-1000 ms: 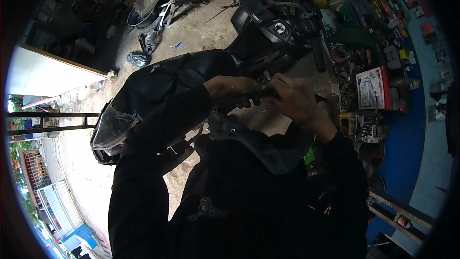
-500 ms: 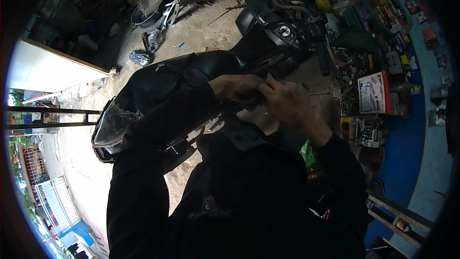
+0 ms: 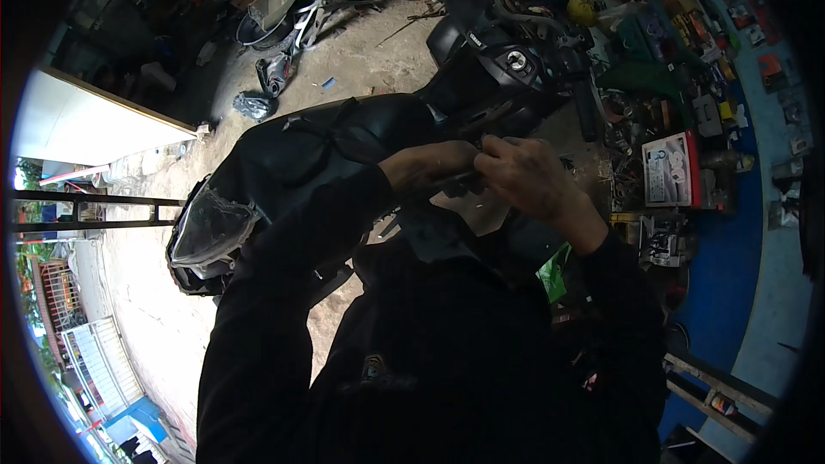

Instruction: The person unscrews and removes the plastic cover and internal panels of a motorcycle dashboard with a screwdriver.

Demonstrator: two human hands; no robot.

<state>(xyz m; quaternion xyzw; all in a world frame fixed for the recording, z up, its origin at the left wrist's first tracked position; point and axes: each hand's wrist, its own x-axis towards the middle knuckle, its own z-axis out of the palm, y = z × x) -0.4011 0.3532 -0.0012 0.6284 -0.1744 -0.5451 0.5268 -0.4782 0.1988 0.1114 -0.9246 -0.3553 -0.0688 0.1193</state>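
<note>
A black scooter (image 3: 378, 127) stretches across the view in front of me, its seat at the middle and its handlebar end at the upper right. At its left end is a clear light lens (image 3: 210, 228). My left hand (image 3: 434, 163) and my right hand (image 3: 528, 179) meet beside the near flank of the scooter, just below the seat's right end. Fingers of both hands are curled together around something small and dark that I cannot make out. The hands themselves hide most of it.
Scooter frame parts and a black basin (image 3: 262, 30) lie on the concrete floor beyond. Along the right stand cluttered tools, a red and white box (image 3: 670, 169) and a blue floor strip (image 3: 718, 292). A green plastic piece (image 3: 554, 273) is by my right forearm.
My hands stay together at nearly the same place, with the right wrist shifted slightly right and the fingers slightly re-posed. The whole view has shifted a little.
</note>
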